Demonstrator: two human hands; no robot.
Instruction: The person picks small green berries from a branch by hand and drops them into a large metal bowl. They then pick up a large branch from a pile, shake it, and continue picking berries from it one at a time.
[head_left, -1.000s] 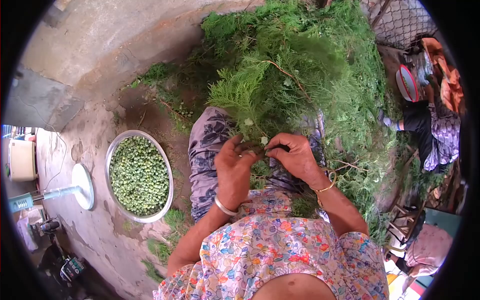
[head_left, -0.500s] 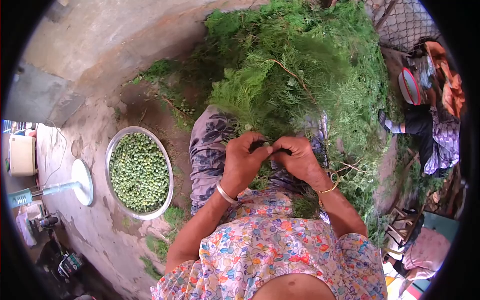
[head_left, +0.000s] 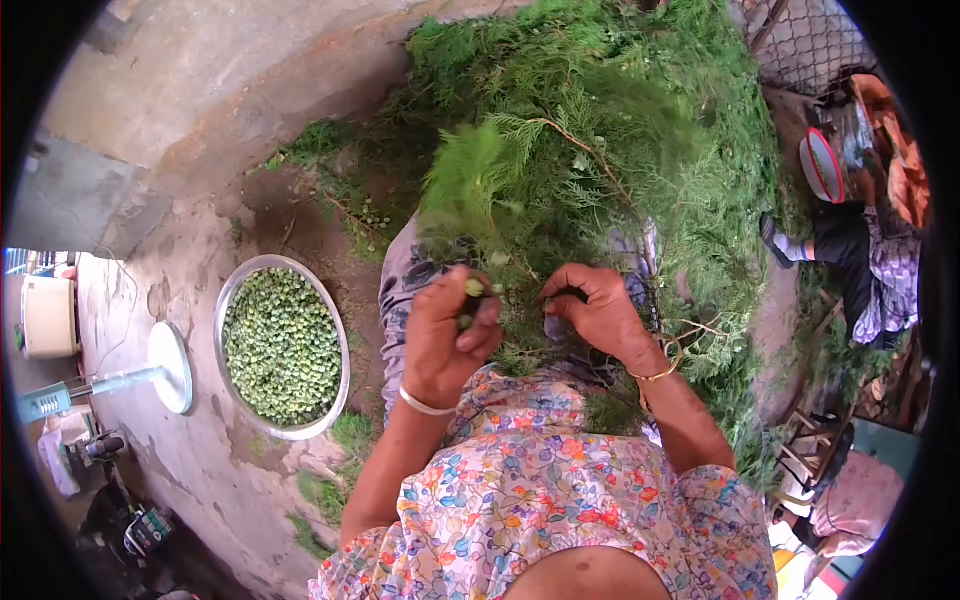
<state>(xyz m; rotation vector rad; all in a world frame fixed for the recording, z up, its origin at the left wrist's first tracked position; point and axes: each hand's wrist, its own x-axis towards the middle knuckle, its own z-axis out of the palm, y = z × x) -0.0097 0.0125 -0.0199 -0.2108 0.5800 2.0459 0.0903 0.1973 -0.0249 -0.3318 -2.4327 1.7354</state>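
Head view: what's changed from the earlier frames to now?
The left hand has moved left, away from the right hand; small green pieces now show at its fingers. When it picked them is unclear. The right hand stays near the lap; the metal basin still sits on the ground, full.

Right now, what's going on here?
The wearer's left hand holds small green pieces, apart from the right hand, which is curled near leafy branches; whether it grips anything is unclear. A heap of similar pieces sits in a metal basin on the floor to the left. Other people are at the right edge.
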